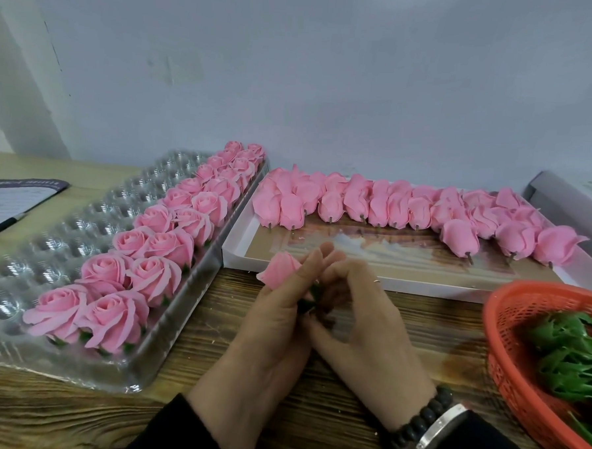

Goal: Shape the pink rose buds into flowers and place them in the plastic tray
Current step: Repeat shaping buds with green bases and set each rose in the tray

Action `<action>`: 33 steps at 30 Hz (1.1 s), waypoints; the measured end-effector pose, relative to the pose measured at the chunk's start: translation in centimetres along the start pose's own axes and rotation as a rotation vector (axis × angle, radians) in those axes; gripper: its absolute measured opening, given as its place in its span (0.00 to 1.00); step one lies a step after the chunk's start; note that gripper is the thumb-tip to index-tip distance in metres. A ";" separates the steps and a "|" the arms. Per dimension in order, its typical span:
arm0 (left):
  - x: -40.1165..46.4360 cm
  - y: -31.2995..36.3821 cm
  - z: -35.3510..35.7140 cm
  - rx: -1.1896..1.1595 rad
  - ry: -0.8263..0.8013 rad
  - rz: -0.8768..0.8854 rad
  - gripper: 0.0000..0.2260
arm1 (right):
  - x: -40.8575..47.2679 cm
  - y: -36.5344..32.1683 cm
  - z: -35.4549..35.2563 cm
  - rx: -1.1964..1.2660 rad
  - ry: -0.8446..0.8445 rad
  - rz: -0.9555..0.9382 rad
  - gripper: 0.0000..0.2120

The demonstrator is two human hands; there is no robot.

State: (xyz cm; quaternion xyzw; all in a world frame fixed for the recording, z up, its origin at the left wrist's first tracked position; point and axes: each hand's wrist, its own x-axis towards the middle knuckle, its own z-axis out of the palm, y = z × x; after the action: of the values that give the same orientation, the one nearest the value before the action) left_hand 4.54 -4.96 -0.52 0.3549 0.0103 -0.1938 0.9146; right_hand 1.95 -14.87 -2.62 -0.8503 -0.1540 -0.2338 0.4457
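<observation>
A pink rose bud [280, 270] is held over the wooden table, its green base [309, 302] tucked between both hands. My left hand [276, 312] grips the bud from below and the side. My right hand [358, 310] pinches at the green base with curled fingers. The clear plastic tray [46, 245] lies at the left, with two rows of shaped pink roses [156, 248] along its right side. Several unshaped pink buds [391, 205] with short stems lie in a white flat box [370, 283] beyond my hands.
An orange mesh basket [514, 342] with green leaf pieces [568, 358] sits at the right edge. A paper sheet and a pen [4, 205] lie at the far left. A grey wall rises behind the table.
</observation>
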 end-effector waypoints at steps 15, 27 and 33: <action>-0.1 0.0 -0.3 0.120 -0.094 -0.098 0.12 | 0.2 0.3 0.0 0.271 0.015 0.243 0.15; 0.3 0.0 -0.8 0.218 -0.149 -0.043 0.11 | 0.5 0.0 -1.0 0.601 -0.093 0.284 0.09; 0.1 0.4 -0.8 0.567 -0.047 0.243 0.12 | 0.4 0.0 -1.1 0.461 0.053 0.242 0.11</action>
State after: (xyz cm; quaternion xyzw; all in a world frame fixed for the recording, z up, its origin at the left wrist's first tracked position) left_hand 4.89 -4.25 -0.90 0.5899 -0.1079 -0.0864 0.7956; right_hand 1.97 -15.78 -1.84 -0.7321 -0.0886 -0.1596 0.6563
